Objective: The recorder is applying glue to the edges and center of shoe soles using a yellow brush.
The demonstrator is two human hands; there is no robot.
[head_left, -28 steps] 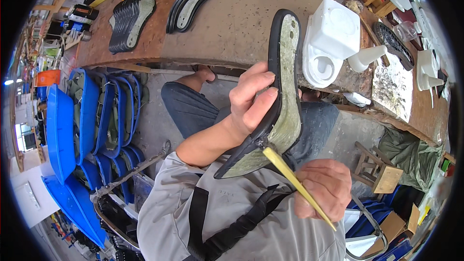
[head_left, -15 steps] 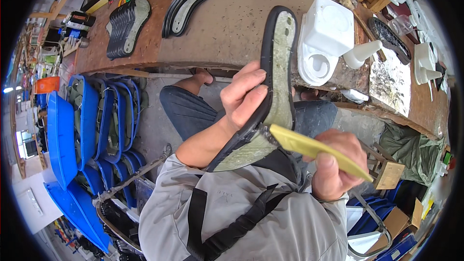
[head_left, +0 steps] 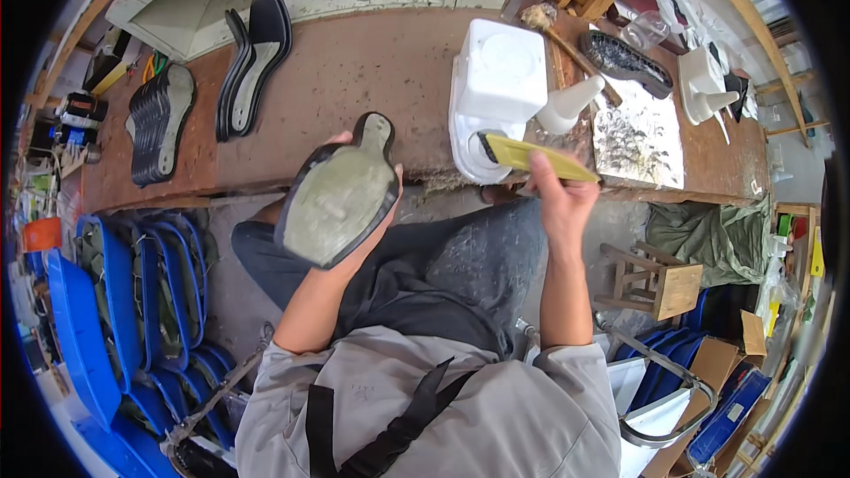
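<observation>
My left hand [head_left: 367, 246] grips a shoe sole [head_left: 335, 202] from underneath, over my lap at the table's front edge. The sole has a black rim and a pale grey-green inner face, tilted toward me. A flat brush [head_left: 536, 158] with a yellow handle and dark bristles is in my right hand [head_left: 564, 199], fingers closed round the handle's end. Its bristles are at the round opening of a white plastic dispenser [head_left: 500, 71]; whether they touch inside is hard to tell. The dispenser stands on the table's front edge.
On the brown table [head_left: 372, 62] lie a row of stacked soles [head_left: 162, 124] and a few more soles [head_left: 258, 66]. A white nozzle [head_left: 569, 104], a stained sheet [head_left: 639, 137] and a black sole [head_left: 627, 62] sit rightward. Blue bins [head_left: 84, 336] stand left, a wooden stool [head_left: 675, 290] right.
The brush has left the sole's inner face and moved to the dispenser's opening. The sole has swung lower and further left, its wide end now toward me. The view has shifted too.
</observation>
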